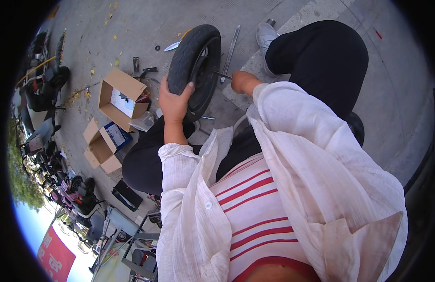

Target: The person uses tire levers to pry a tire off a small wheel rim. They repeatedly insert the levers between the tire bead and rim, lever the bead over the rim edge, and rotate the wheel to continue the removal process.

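Up near the top middle of the frame, the left hand is wrapping its fingers over the tread of a small black tyre, gripping it so it's standing on edge. The right hand is closing into a fist round a thin metal tool that's poking into the wheel's centre. Just left of the tyre, an open brown cardboard box is sitting on the concrete with a white sheet inside. Below it, a second open carton is lying beside a blue-edged flat package. Down in the lower left corner, a red banner is showing.
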The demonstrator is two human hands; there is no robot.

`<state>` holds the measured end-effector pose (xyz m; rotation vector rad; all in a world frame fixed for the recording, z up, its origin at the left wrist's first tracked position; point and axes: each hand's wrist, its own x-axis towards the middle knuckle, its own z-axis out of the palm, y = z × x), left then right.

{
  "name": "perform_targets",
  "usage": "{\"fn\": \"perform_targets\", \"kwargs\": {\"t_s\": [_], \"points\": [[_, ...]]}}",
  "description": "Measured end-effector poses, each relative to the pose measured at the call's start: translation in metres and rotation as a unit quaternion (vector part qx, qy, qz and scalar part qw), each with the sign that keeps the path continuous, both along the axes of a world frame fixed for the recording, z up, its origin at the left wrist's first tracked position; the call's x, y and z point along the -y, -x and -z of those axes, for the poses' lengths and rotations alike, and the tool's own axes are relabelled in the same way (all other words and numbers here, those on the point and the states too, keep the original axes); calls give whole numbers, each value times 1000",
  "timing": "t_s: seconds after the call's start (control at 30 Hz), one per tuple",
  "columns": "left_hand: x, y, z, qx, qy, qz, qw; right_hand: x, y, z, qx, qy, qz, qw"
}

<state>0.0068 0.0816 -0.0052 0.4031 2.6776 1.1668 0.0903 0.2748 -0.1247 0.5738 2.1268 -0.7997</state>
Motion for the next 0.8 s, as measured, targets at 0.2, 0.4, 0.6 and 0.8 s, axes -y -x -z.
{"fn": "perform_targets", "kwargs": {"t_s": [0.2,0.4,0.6,0.8], "points": [[-2,1,3,-15,21,-19,999,6,-5,-17,-36,-47,-133,989],[-8,2,-3,-13,16,-18,1000,15,8,-35,-115,-100,-221,963],[-4,3,7,-33,27,-24,999,20,23,-82,-135,-83,-269,950],[-4,3,9,-38,42,-23,998,26,26,-88,-135,-92,-315,935]]}}
